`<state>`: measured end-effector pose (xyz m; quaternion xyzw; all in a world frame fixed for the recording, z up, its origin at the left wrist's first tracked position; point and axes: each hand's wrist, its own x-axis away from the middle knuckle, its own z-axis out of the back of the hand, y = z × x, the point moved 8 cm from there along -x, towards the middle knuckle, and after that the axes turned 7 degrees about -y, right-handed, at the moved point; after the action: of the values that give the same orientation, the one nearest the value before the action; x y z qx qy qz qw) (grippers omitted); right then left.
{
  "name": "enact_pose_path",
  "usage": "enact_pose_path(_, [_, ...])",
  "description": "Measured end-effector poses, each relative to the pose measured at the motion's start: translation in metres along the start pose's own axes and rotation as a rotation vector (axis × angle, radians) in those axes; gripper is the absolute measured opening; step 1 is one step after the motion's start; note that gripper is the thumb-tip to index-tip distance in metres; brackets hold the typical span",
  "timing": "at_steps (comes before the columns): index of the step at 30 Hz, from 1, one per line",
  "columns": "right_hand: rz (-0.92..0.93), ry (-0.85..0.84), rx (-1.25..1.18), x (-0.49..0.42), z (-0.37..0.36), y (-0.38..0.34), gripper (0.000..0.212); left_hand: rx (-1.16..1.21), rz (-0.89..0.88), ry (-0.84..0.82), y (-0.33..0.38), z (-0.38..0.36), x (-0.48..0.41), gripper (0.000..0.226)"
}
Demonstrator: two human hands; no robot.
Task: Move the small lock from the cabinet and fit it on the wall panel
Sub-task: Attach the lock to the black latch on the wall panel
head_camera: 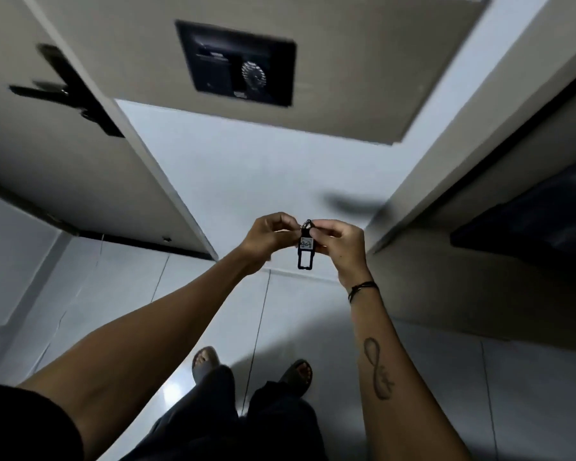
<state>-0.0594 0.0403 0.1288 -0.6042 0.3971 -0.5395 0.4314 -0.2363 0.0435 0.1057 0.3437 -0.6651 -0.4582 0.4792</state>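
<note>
Both arms reach forward and meet in the middle of the view, where the small lock [305, 248] hangs between the two hands above the pale tiled floor [413, 394]. The left hand [267, 240] pinches its top from one side, fingers [288, 221] drawn together on the small metal ring or shackle there, and the right hand [341, 249] does the same from the other side, its fingers [326, 227] closed on the upper part of the lock body. The lock is dark, with a pale label on its face and an open rectangular frame dangling below the hands; whether that lower frame is part of the lock or a tag attached to it is hard to tell at this size. A thin dark bracelet [363, 287] circles the right wrist, and a looping tattoo [378, 372] marks the right forearm. Ahead and above the hands, a beige wall panel [363, 78] carries a black recessed box [236, 63] with a round dial. To the left stands a beige door [47, 154] with a black lever handle [70, 88], blurred. At the bottom, two feet in dark sandals [251, 367] stand on the floor.
</note>
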Motion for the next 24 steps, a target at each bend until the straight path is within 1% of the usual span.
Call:
enact_pose_path(3, [0.082, -0.042, 0.071, -0.008, -0.035, -0.051, 0.017, 0.069, -0.087, 0.051, 0.048, 0.035, 0.016, 0.018])
enact_pose_path(9, [0.264, -0.084, 0.117, -0.018, -0.108, -0.157, 0.018, 0.091, -0.283, 0.147, 0.157, 0.102, 0.045, 0.022])
enact_pose_path(12, [0.346, -0.084, 0.122, -0.017, -0.132, -0.198, 0.016, 0.105, -0.316, 0.152, 0.196, 0.122, 0.057, 0.028])
enact_pose_path(14, [0.387, -0.071, 0.124, -0.016, -0.144, -0.22, 0.017, 0.076, -0.326, 0.142, 0.218, 0.131, 0.063, 0.029])
enact_pose_path(18, [0.45, -0.025, 0.137, -0.013, -0.158, -0.257, 0.016, 0.006, -0.388, 0.153, 0.26, 0.144, 0.073, 0.022])
enact_pose_path(21, [0.489, 0.019, 0.158, -0.013, -0.163, -0.287, 0.018, -0.037, -0.442, 0.175, 0.293, 0.149, 0.077, 0.013])
enact_pose_path(24, [0.533, 0.041, 0.179, -0.013, -0.167, -0.315, 0.016, -0.092, -0.494, 0.186, 0.325, 0.152, 0.079, 0.011])
